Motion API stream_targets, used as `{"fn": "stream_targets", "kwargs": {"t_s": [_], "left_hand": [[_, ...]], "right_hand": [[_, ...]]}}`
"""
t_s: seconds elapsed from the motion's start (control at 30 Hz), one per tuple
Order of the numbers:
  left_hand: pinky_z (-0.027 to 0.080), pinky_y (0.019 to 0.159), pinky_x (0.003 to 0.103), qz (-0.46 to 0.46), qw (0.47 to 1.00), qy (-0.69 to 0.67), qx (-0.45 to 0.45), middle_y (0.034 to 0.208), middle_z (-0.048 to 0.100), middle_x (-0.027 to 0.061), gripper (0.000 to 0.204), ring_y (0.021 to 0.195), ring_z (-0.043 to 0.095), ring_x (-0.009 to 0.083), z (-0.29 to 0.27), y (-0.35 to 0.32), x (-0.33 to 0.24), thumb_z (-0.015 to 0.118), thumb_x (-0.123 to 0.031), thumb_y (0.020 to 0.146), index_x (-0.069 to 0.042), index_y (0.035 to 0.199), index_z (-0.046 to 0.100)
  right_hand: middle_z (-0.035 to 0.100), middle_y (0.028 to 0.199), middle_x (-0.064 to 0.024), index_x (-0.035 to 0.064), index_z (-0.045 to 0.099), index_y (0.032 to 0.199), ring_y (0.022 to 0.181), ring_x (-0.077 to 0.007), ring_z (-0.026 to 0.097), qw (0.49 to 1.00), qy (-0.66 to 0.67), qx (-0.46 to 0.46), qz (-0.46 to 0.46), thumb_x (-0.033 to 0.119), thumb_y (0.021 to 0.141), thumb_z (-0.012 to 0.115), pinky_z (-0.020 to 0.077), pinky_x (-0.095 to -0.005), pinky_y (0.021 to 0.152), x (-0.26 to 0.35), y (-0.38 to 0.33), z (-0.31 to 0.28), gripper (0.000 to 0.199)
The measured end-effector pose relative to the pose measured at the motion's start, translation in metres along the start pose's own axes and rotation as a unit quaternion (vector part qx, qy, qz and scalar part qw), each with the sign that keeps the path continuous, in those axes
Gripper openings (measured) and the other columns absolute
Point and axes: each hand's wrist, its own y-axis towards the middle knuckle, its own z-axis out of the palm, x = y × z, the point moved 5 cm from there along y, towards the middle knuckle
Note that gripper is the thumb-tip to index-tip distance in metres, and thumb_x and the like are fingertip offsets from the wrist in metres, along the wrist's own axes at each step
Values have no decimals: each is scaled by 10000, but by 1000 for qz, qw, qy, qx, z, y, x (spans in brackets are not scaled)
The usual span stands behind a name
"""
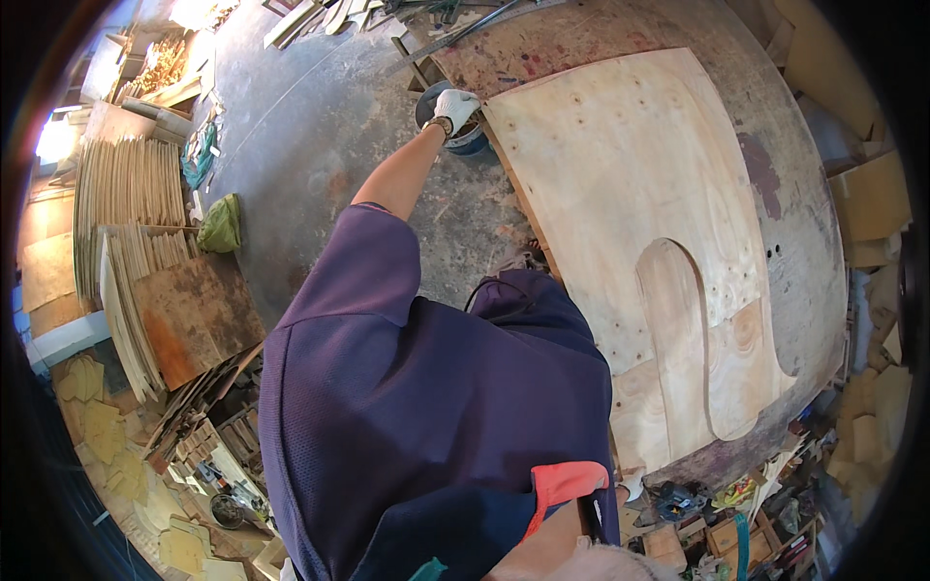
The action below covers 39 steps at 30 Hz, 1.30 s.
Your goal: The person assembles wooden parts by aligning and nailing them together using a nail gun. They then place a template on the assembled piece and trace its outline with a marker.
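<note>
A large pale plywood sheet (620,165) with a long rounded cutout near its near end lies across a worktable on my right. My left hand (455,108), in a white glove, reaches far forward. Its fingers are closed at the sheet's far left corner. Directly below that hand stands a dark bucket (470,140). My right hand (632,484), also in a white glove, is beside the sheet's near left corner. My body covers most of it, and its fingers cannot be made out. Inside the cutout a narrow plywood strip (673,339) shows.
The stained worktable (804,194) extends beyond the sheet, with a metal square (465,34) at its far end. Stacked thin boards (126,194) and a green bag (221,225) stand on the left. Tools and wood scraps (683,504) crowd the near right.
</note>
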Motion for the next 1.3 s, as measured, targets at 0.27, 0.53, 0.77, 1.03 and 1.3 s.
{"fn": "stream_targets", "kwargs": {"t_s": [0.27,0.53,0.77,1.03,1.3], "left_hand": [[546,866,365,25,999,25,-14,1023,788,133,287,934,741,258,0,2,1,726,-276,870,-68,1049,808],[543,977,420,179,963,163,118,1287,708,144,449,1142,679,344,-6,11,-17,631,-179,921,-131,1368,652],[560,946,449,342,836,382,195,1288,644,139,511,1132,664,369,4,5,-47,636,-162,934,-178,1439,558],[577,890,455,382,792,422,222,1239,637,131,405,1076,673,372,2,3,-58,637,-189,948,-155,1345,565],[574,933,454,363,797,432,216,1256,631,115,354,1135,661,358,4,2,-62,552,-168,991,-169,1344,565]], "right_hand": [[733,1139,-153,-49,696,1181,930,-302,677,998,37,41,-13,500,827,797,545,-454,789,7,-10,-1,661],[677,1278,-185,-34,590,1359,1095,-323,662,996,-21,53,-61,370,843,804,539,-431,929,13,-22,-7,689],[390,1587,-244,32,355,1562,1422,-404,459,881,-322,85,-335,200,720,867,449,-435,1151,43,-73,-21,1000],[307,1631,-251,28,309,1571,1496,-391,347,808,-382,92,-438,143,689,866,376,-415,1217,75,-92,-24,1049],[300,1638,-258,41,318,1566,1478,-390,385,791,-416,141,-425,169,655,903,394,-409,1201,73,-75,-24,1091]]}}
